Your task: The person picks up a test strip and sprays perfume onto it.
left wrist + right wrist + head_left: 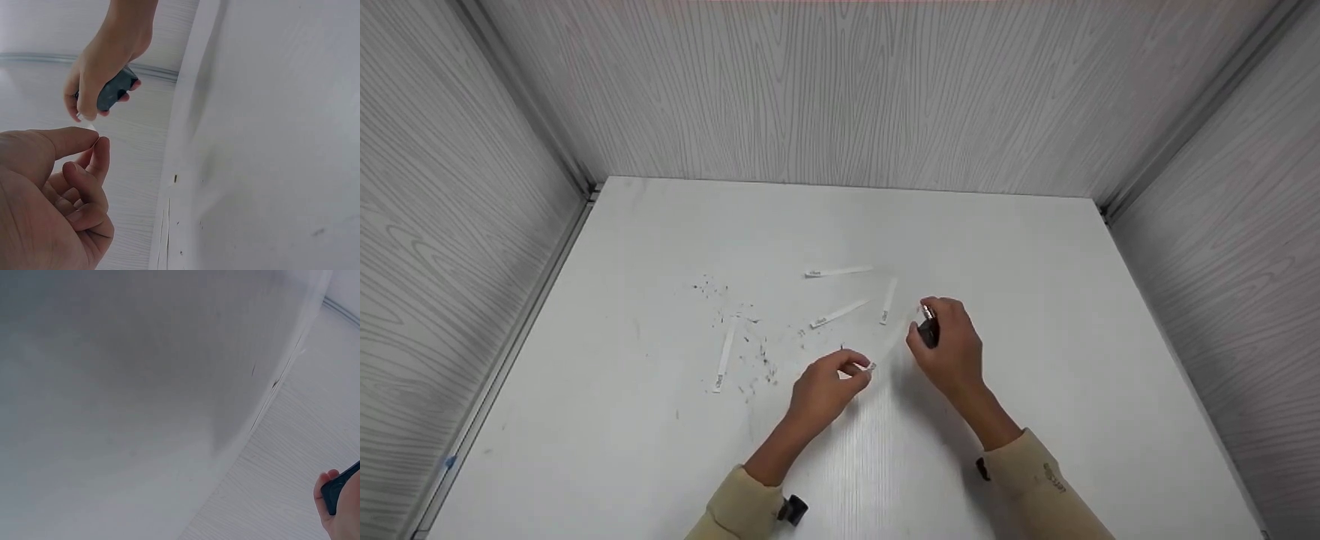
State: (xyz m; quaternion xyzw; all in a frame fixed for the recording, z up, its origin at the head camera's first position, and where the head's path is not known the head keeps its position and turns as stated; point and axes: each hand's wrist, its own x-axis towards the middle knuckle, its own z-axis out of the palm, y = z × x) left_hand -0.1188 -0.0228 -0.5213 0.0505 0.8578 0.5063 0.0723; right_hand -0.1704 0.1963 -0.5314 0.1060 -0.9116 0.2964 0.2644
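My left hand [826,386] pinches the printed end of a thin white paper strip [894,341] between thumb and index finger. The strip slants up from the fingertips toward my right hand [956,349]. That hand grips a small dark bottle [930,332] with a shiny metal neck [927,311], index finger over its top. In the left wrist view the bottle's dark side [115,90] shows between the right hand's fingers. The right wrist view catches only a corner of the bottle [336,490] and part of the hand. Both hands are raised over the white table.
Several similar printed strips lie about: one strip [725,356] at left, others [840,313] beyond the hands. Dark flecks [765,351] are scattered on the white table [607,315]. Wood-grained panels [825,97] stand at the back and both sides.
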